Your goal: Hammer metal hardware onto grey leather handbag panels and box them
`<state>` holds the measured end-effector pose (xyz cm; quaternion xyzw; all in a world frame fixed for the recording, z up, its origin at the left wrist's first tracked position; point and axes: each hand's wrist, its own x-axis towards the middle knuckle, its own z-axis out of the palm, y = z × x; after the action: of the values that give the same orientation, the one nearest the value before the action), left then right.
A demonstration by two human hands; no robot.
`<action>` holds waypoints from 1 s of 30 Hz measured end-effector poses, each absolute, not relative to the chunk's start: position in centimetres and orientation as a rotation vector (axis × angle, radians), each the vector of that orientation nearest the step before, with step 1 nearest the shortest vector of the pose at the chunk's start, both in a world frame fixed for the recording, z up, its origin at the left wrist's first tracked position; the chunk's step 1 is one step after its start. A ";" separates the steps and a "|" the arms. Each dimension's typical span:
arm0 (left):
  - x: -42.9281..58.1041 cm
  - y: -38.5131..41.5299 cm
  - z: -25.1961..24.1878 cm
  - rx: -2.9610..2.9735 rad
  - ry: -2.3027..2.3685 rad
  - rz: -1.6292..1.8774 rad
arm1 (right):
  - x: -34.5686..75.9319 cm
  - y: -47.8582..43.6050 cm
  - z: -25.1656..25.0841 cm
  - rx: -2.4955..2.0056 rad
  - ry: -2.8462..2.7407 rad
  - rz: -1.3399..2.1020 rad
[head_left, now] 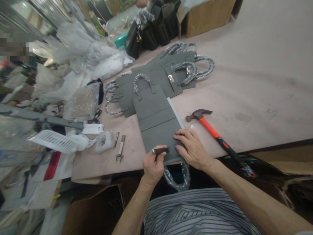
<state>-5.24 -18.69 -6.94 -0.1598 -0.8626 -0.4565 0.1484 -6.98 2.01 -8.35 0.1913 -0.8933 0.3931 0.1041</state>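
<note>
A grey-green bag panel (156, 111) lies flat at the table's front edge, with a plastic-wrapped handle at each end. The near handle (179, 181) hangs over the edge. My left hand (154, 164) is closed around a short dark metal hand tool (160, 150), held over the panel close to the near handle; its exact kind is unclear. My right hand (193, 148) lies on the panel's right side, fingers spread and pressing near the handle's base. Right of it rests a claw hammer (215, 133) with an orange and black grip.
More grey-green panels (156, 76) with wrapped handles are piled behind. Calipers (120, 149) and a thin metal rod (116, 140) lie left, near a white fan (56, 141). Dark bags (149, 36), a cardboard box (210, 18) and plastic wrapping (97, 58) occupy the back.
</note>
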 end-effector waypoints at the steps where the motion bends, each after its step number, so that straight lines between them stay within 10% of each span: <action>1: -5.2 -18.7 -6.9 -0.468 -2.480 -1.301 | -7.0 2.0 -8.4 0.563 -2.630 1.161; 30: -5.8 -18.0 -7.3 -0.678 -2.487 -1.166 | -6.4 3.1 -8.2 0.602 -2.615 1.135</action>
<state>-5.83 -17.96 -7.28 -0.2368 -0.8684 -0.4070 0.1556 -6.40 3.11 -8.17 0.2054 -0.8917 0.3871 0.1137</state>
